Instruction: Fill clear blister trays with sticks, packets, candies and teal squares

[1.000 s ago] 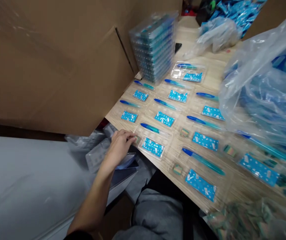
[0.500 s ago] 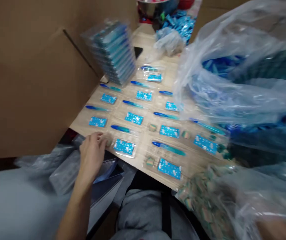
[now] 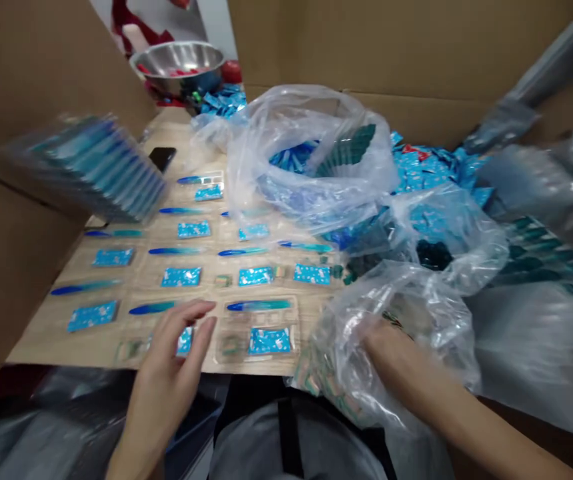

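- Left hand (image 3: 173, 353), fingers spread and holding nothing, hovers over a clear tray (image 3: 131, 348) at the desk's (image 3: 36, 345) near edge, within easy reach.
- Right hand (image 3: 379, 341) is plunged into a plastic bag (image 3: 426, 313) just beside the tray; whether it grips anything cannot be told.

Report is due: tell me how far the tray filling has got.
Done: a stack of clear plastic packs back left; laid-out clear trays hold a blue pen and blue sachet. In hand: left hand over a front tray, right hand inside the clear bag of striped pieces. Left: back trays seemingly lack them.
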### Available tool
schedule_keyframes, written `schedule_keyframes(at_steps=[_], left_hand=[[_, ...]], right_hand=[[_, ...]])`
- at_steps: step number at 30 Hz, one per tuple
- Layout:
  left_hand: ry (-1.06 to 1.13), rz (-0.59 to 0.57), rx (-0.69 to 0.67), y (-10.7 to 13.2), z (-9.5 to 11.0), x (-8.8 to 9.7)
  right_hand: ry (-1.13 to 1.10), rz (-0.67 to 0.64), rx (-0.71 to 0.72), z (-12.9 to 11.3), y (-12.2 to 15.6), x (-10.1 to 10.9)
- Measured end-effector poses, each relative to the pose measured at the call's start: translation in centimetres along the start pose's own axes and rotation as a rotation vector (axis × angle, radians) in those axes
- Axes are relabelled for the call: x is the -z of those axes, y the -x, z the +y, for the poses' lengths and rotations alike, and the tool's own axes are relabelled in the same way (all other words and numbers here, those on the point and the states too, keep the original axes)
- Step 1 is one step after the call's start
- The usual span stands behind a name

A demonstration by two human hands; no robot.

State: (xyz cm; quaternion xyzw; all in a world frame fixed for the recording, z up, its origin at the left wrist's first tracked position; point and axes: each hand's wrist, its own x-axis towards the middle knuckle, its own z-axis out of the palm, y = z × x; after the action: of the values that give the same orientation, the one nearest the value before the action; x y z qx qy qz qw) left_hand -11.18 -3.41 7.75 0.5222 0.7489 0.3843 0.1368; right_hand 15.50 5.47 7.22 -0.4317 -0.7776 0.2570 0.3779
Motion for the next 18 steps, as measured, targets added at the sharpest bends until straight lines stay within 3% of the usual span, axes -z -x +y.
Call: schedule_keyframes(at_steps=[4,6,8,11,13,15,18], left_hand=[[0.266,-0.169,-0.224,0.3,6.0,-2.2],[0.376,-0.235,-0.276,0.4,8.7,-3.2],[0.458,-0.297,-0.288,0.4,10.7,-4.2],[0.548,-0.385,-0.227,0.4,12.9,-5.8],[0.604,-0.455,-0.177,0.4,13.8,-6.8],[0.642,-0.511,-0.145,0.6,14.5,-7.5],[0.648,-0.477,-0.137,0.8,15.0,-8.3]], right_hand=[[0.113,-0.205,-0.056,-2.4,-0.1,3.4],[0.043,-0.198,-0.161,-3.5,0.2,5.0],[-0.145,-0.100,-0.284,-4.1,0.6,6.2],[-0.445,0.025,-0.396,-4.0,1.2,6.9],[-0.561,0.079,-0.398,-3.7,1.6,7.0],[-0.582,0.114,-0.362,-3.5,1.9,6.9],[-0.471,0.135,-0.274,-3.4,2.3,6.8]])
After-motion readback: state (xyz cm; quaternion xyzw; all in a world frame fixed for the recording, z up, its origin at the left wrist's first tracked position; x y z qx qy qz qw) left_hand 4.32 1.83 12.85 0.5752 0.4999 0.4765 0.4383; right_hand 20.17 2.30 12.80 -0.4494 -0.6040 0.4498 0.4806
